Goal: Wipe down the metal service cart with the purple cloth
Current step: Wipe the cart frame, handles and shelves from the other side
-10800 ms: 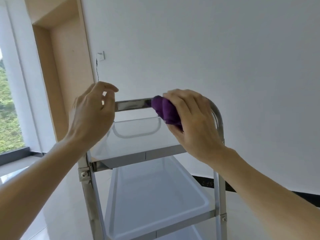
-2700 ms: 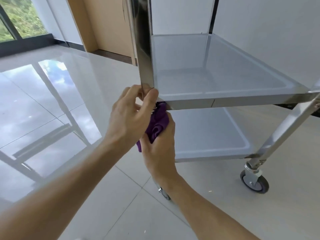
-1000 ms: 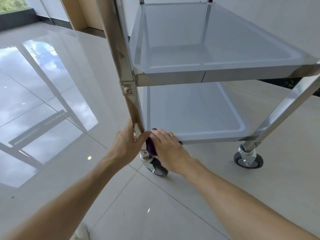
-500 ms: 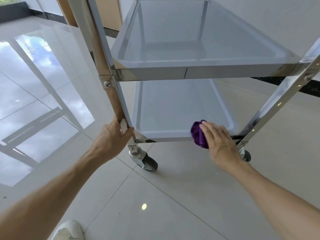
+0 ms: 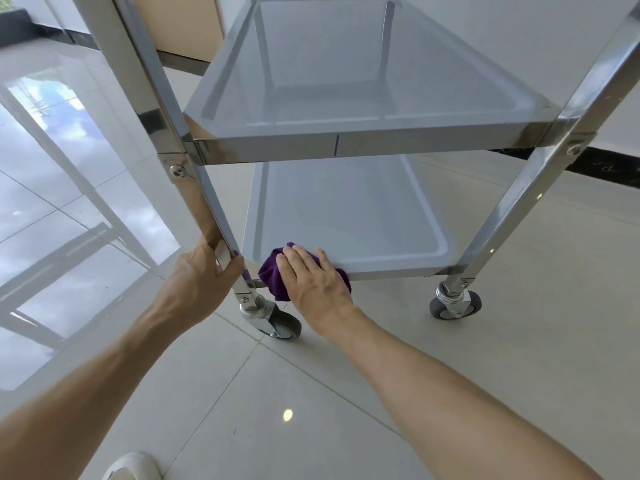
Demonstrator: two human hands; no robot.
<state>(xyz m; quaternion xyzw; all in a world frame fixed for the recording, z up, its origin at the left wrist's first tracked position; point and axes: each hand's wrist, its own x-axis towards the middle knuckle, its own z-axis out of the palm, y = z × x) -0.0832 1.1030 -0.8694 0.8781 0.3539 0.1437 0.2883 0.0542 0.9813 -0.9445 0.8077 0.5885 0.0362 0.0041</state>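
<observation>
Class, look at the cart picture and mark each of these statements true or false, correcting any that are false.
1. The right hand presses the cloth on the bottom shelf's front edge. True.
2. The left hand rests flat on the floor. False: it grips the cart's front left post.
3. The cloth is green. False: it is purple.
4. Two wheels show under the cart, one near the hands and one to the right. True.
5. A bottle stands on the middle shelf. False: nothing shows on it.
</observation>
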